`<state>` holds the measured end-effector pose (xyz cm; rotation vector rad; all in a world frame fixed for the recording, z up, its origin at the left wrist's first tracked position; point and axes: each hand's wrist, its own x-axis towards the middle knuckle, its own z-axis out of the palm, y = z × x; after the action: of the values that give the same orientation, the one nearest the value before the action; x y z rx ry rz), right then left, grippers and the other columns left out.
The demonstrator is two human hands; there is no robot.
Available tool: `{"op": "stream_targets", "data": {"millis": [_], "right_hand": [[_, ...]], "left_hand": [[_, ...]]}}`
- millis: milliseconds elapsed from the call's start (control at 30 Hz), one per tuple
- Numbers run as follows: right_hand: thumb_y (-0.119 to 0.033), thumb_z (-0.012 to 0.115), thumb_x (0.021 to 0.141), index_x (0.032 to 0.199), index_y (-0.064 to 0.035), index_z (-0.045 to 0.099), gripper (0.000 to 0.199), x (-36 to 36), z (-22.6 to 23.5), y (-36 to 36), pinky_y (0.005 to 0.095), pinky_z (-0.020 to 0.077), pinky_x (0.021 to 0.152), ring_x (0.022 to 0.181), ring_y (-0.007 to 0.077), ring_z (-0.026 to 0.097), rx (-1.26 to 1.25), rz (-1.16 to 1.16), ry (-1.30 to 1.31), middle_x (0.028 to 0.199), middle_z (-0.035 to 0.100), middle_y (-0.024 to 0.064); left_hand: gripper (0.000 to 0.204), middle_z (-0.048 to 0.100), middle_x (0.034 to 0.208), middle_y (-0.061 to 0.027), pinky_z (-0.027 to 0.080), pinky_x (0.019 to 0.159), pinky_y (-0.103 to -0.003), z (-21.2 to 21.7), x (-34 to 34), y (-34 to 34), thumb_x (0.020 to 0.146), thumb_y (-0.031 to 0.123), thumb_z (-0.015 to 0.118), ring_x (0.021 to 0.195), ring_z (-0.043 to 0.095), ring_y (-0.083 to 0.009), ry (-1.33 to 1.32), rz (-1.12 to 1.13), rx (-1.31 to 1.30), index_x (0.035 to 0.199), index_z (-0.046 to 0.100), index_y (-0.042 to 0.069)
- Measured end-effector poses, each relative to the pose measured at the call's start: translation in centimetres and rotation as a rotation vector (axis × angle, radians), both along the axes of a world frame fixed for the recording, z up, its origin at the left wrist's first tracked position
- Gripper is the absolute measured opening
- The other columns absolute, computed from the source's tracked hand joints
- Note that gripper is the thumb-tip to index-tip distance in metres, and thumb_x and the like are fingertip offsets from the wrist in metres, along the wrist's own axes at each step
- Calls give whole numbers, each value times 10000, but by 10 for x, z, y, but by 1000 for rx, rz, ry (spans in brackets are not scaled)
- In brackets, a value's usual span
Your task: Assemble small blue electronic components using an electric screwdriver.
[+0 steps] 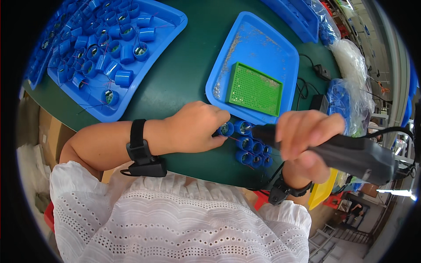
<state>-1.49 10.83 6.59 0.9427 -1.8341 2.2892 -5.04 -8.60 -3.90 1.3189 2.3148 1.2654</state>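
Observation:
My left hand (197, 127) is closed, its thumb and fingers pinching a small blue round housing (226, 129) with a green circuit board inside. My right hand (307, 138) wraps round a black corded electric screwdriver (355, 155), held nearly level. Its narrow end points left, at the neighbouring blue housing (242, 127); whether the tip touches it I cannot tell. Just below stand several more blue housings (256, 147) in a tight cluster, with thin red wires among them. Past my hands, a green perforated screw plate (255, 90) lies in a blue tray (221, 57) strewn with tiny screws.
At the far left, a large blue tray (173, 26) holds many blue housings with wires. Another blue bin (298, 19) sits at the far right, near plastic bags (351, 57) and black cables (302, 87). A yellow tray (323, 190) is beside my right wrist. The table (188, 57) is green.

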Motion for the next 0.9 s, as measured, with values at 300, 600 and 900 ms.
{"op": "stream_targets", "data": {"millis": [300,600,900], "right_hand": [[5,538,739,973,-20,437,256,-21,-27,26,312,416,548,526,172,496,1,-385,30,680,496,80],[21,537,744,965,-17,438,245,-21,-33,26,302,410,515,523,171,493,6,-359,35,711,492,86],[29,554,751,968,-19,437,251,-20,-32,23,298,407,505,524,165,493,19,-365,28,754,493,86]], "left_hand": [[392,604,715,-130,463,516,-392,8,-4,-4,659,260,747,595,601,-308,38,-21,-60,915,579,16],[360,628,771,-137,491,606,-419,10,-2,-4,670,183,689,691,619,-327,-126,-73,-33,982,604,26],[372,644,784,-105,489,535,-344,3,-3,-4,674,145,688,621,636,-239,-41,-83,5,1023,607,46]]}}
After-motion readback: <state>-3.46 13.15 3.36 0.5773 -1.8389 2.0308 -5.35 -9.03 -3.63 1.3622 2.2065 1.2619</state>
